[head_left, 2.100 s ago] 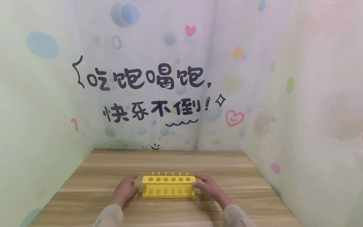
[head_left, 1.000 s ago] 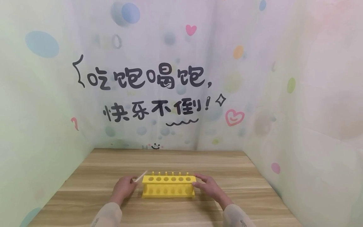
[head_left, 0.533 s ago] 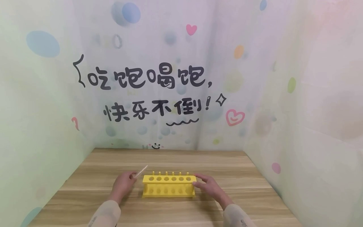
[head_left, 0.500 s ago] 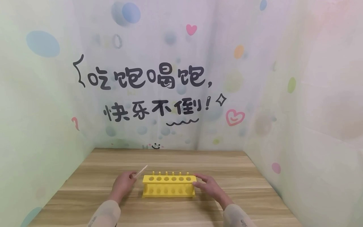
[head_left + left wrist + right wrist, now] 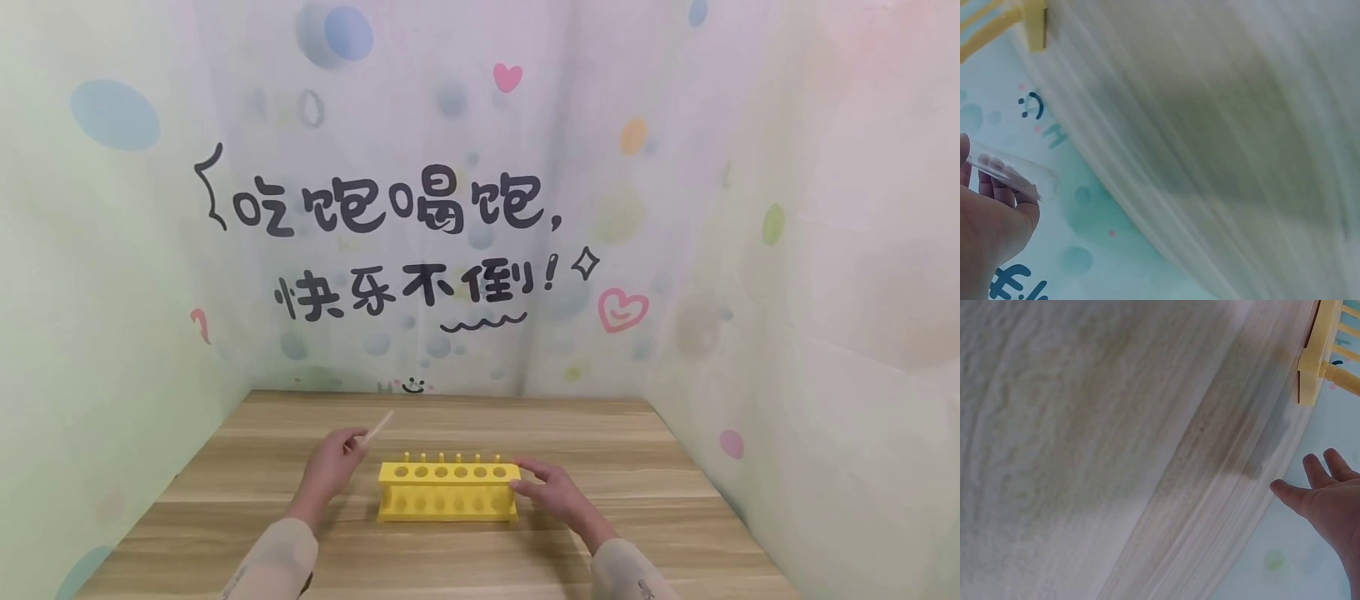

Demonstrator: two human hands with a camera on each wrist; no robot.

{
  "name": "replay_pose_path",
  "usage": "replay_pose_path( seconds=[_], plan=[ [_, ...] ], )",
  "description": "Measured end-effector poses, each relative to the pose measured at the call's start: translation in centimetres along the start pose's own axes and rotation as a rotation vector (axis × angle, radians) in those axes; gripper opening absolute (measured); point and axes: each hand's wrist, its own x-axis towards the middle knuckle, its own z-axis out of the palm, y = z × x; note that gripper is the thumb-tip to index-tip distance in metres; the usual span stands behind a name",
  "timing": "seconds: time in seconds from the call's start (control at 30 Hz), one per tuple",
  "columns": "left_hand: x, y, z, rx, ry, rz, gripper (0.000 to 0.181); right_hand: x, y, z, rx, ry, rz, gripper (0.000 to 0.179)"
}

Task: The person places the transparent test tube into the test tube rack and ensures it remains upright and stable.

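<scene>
A yellow test tube rack (image 5: pixel 447 473), with a row of holes along its top and pegs along the back, stands upright on the table. My left hand (image 5: pixel 333 465) is raised beyond the rack's left end and pinches a clear test tube (image 5: pixel 380 427), which slants up to the right. Up close in the left wrist view, the glass test tube (image 5: pixel 1019 172) lies across the curled fingers. At the rack's right end, my right hand (image 5: pixel 558 496) holds the top plate's corner, thumb in front and index finger behind. In the right wrist view its other fingers (image 5: pixel 1294 497) spread out straight.
The wood-grain table (image 5: pixel 450 562) reaches back to a printed curtain (image 5: pixel 420 350) with dark lettering and coloured dots. Curtain walls also stand to the left and right. No test tube shows in the rack's holes.
My left hand was low beside the rack with no test tube visible; now it is higher and farther back, with the test tube in it. My right hand has stayed at the rack.
</scene>
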Motion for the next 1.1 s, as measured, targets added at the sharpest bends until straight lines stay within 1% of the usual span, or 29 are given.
replay_pose_path(
  seconds=[0.13, 0.47, 0.67, 0.83, 1.1],
  plan=[
    [0.3, 0.6, -0.1, -0.035, 0.015, 0.013, 0.035, 0.1, 0.1, 0.0, -0.006, -0.001, 0.003, 0.060],
    [0.5, 2.5, -0.3, -0.029, 0.043, 0.066, 0.034, 0.1, 0.2, 0.0, -0.006, -0.002, -0.011, 0.059],
    [0.7, 3.8, -0.2, -0.098, 0.067, 0.078, 0.033, 0.1, 0.1, 0.0, 0.001, -0.008, -0.005, 0.059],
    [0.9, 4.8, -0.1, -0.143, 0.092, 0.073, 0.034, 0.1, 0.1, 0.0, -0.019, -0.008, -0.003, 0.059],
    [1.0, 6.1, 0.2, -0.220, 0.118, 0.073, 0.038, 0.0, 0.1, 0.0, -0.029, -0.014, 0.002, 0.059]
  ],
)
